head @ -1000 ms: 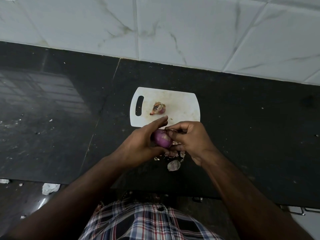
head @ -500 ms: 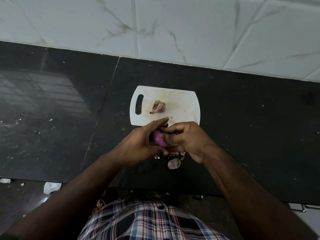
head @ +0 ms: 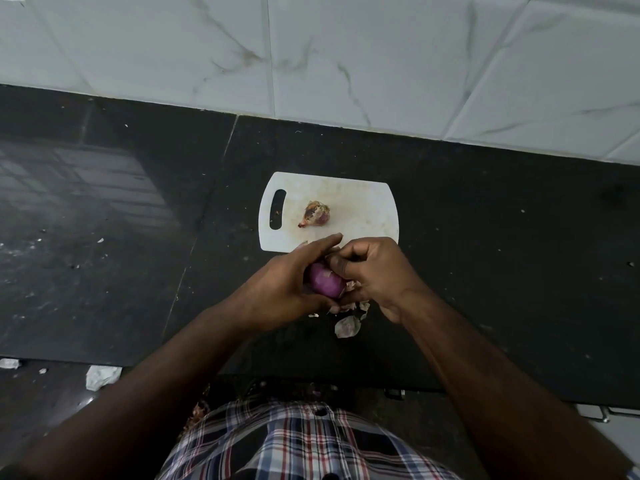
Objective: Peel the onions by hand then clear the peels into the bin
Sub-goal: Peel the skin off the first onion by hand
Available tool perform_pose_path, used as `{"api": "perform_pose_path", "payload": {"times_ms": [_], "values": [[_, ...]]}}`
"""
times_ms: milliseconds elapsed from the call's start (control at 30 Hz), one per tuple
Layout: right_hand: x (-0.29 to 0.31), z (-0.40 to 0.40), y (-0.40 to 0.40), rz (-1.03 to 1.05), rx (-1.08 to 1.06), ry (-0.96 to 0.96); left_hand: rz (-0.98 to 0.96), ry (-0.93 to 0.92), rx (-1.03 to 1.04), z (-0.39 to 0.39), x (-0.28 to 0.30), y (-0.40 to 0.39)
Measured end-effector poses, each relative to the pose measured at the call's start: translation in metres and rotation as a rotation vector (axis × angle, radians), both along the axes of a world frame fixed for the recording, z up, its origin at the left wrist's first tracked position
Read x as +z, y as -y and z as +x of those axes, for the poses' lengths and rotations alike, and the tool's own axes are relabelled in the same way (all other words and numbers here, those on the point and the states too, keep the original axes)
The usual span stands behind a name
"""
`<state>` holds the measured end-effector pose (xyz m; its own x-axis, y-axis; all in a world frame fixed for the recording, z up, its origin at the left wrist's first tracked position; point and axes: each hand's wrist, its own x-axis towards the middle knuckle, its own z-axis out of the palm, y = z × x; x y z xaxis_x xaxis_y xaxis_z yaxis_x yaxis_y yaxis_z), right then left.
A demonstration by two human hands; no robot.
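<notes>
A purple onion [head: 325, 281] with its skin mostly off sits between both hands, just in front of the white cutting board [head: 360, 209]. My left hand [head: 284, 289] grips it from the left, fingers reaching over its top. My right hand [head: 374, 271] curls its fingers against the onion's right end, pinching at the skin there. A second onion [head: 316, 214], still in its dry brown skin, lies on the board. Loose peels [head: 347, 326] lie on the black counter under and near my right hand.
The black stone counter [head: 138, 237] runs left and right, with a white tiled wall [head: 346, 64] behind it. Its front edge is close to my body. Bits of white paper [head: 100, 375] lie on the floor at the lower left. No bin is in view.
My right-hand fingers have shifted on the onion's right end, and more of its purple flesh shows than half a second ago. The hands stay in the same place.
</notes>
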<state>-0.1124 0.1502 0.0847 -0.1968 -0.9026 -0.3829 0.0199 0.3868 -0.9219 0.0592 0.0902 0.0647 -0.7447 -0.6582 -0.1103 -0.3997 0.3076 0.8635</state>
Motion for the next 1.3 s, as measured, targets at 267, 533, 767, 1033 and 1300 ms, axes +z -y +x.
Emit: {"api": "perform_pose_path", "payload": {"times_ms": [267, 533, 767, 1033, 1300], "values": [[0.004, 0.005, -0.002, 0.012, 0.052, 0.057, -0.015, 0.001, -0.002, -0.001, 0.0, 0.0], [-0.003, 0.005, -0.005, 0.022, -0.017, 0.039, -0.038, 0.011, -0.007, 0.0, -0.002, -0.004], [-0.005, 0.008, -0.004, -0.012, 0.034, -0.04, -0.057, 0.016, -0.024, -0.001, -0.007, -0.002], [-0.003, 0.0, -0.008, 0.064, 0.066, 0.16, -0.071, -0.001, 0.0, 0.0, -0.007, -0.001], [-0.002, -0.005, -0.004, 0.111, -0.024, 0.095, -0.093, -0.005, -0.018, 0.001, -0.009, -0.005]]}}
